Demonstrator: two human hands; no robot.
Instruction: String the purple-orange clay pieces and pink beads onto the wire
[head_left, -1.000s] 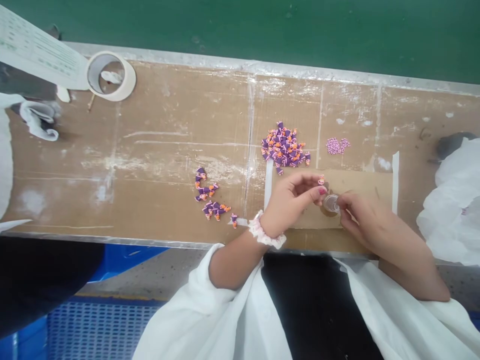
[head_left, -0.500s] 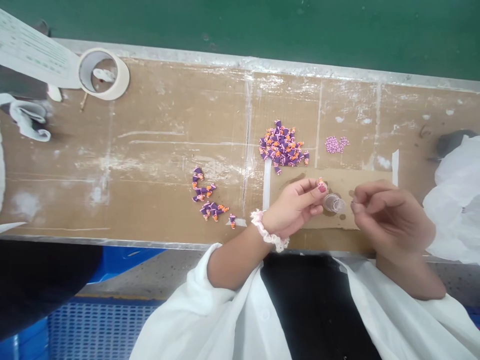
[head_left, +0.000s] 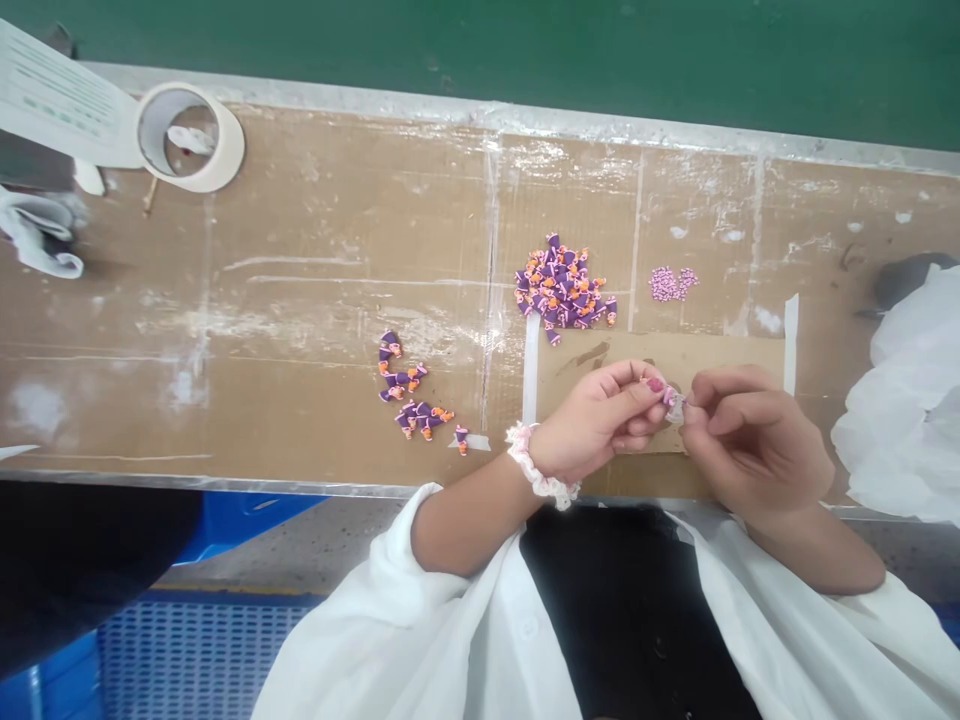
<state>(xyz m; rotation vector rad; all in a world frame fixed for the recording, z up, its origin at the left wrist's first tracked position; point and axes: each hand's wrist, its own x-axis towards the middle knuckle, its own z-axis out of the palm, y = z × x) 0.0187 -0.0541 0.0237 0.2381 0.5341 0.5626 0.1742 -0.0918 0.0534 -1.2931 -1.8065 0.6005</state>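
Between thumb and fingertips, my left hand (head_left: 604,415) pinches a small purple and pink figurine (head_left: 667,396), mostly covered by the fingers. My right hand (head_left: 761,435) is closed in a pinch close to the figurine's right end; whatever its fingertips hold is too small to make out. Just below the fingertips, a small clear plastic cup (head_left: 676,411) shows in part on a cardboard piece (head_left: 720,350). Beyond my hands lie a pile of purple and orange figurines (head_left: 562,290) and a patch of tiny pink pieces (head_left: 673,284).
Several more figurines (head_left: 424,418) lie left of my forearm. A roll of masking tape (head_left: 225,150) and a printed sheet (head_left: 67,95) are at the far left. White, puffy material (head_left: 900,410) sits at the right. A blue crate (head_left: 202,655) stands below the table edge.
My right hand has moved left, bringing its fingertips up to the figurine. My left hand has shifted slightly right and turned the figurine, over the clear cup.
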